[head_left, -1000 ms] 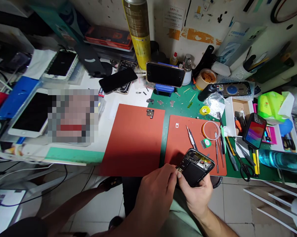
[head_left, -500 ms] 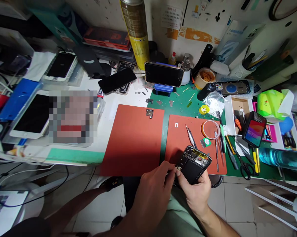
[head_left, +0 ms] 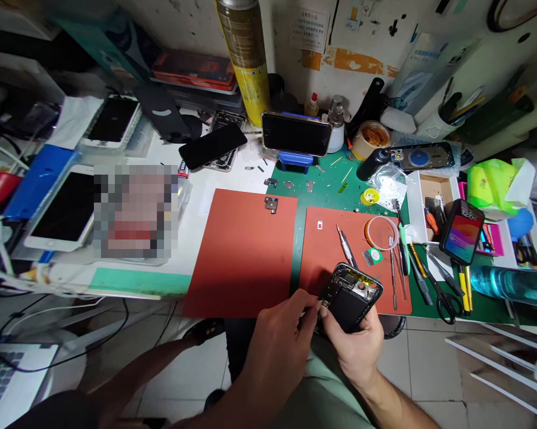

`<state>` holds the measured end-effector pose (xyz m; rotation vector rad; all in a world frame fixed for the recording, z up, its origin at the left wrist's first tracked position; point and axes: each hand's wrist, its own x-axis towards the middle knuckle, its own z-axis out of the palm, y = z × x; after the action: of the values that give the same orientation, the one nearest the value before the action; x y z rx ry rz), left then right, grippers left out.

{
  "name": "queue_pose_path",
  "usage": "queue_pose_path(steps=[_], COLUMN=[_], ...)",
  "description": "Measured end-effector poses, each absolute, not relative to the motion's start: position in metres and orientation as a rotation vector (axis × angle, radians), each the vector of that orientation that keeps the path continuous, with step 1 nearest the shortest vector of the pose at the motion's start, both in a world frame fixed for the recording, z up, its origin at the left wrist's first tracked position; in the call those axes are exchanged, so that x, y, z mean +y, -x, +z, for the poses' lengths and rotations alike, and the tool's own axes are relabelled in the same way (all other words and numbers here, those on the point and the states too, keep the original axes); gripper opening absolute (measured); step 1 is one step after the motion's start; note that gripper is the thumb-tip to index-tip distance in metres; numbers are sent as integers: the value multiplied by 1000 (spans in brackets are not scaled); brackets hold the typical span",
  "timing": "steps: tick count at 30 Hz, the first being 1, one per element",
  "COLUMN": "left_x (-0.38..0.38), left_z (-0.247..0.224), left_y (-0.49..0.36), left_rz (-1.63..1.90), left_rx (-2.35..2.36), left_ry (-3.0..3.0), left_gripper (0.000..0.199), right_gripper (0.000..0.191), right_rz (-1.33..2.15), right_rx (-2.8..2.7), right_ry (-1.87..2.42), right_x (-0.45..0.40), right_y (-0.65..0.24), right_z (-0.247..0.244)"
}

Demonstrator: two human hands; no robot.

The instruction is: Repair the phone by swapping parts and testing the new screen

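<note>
An opened smartphone [head_left: 349,305], its black battery, circuit board and camera module exposed, is tilted above the front edge of the bench. My right hand [head_left: 360,351] grips it from below and the right side, with the thumb on its lower left edge. My left hand [head_left: 282,336] is closed in a pinch at the phone's left edge; whatever lies between its fingertips is too small or hidden to make out. Just behind the phone, a metal pen-shaped tool [head_left: 347,247] lies on the right orange mat [head_left: 315,256].
Another orange mat [head_left: 245,256] lies to the left, with a small metal part [head_left: 271,204] on it. Tweezers, screwdrivers and scissors [head_left: 447,305] lie at the right. A phone [head_left: 296,133] leans on a blue stand behind. Another person's leg [head_left: 147,360] shows below the bench.
The view has shifted very slightly. Both hands and the opened smartphone keep nearly the same pose.
</note>
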<state>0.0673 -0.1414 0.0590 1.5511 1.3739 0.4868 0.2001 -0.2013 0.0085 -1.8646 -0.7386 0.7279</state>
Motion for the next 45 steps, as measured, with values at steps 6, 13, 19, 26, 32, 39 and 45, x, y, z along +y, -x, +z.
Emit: queue_pose_path(steps=[6,13,19,26,32,39,45], left_x=[-137,-135,-135,-134,-130,-169,-185], left_z=[56,59,58,55,61,16,-1], left_y=[-68,-66,-65,-71,-45,-28,-65], left_rz=[467,380,371,372,630,820,1011], left_rx=[1373,1373,1387,1393,1432,1026,928], left_ry=[-1528,-1509,-1549,-1612,-1466,-904,-558], left_gripper=[20,22,22,20,28,58,69], right_gripper=[38,37,37,40,41,37,39], right_rz=[800,839,855,913,1151,1235,1214], right_rx=[-732,-696,-716,-618,-382,-126,-94], right_ry=[1823,1816,1836,1855,1585,1301,1291], right_x=[-194,-189,-189,-190,-185,-166,-159], right_y=[-203,-202,-204,-207,-209,-203,-196], right_z=[12,16,16,11,10,31,35])
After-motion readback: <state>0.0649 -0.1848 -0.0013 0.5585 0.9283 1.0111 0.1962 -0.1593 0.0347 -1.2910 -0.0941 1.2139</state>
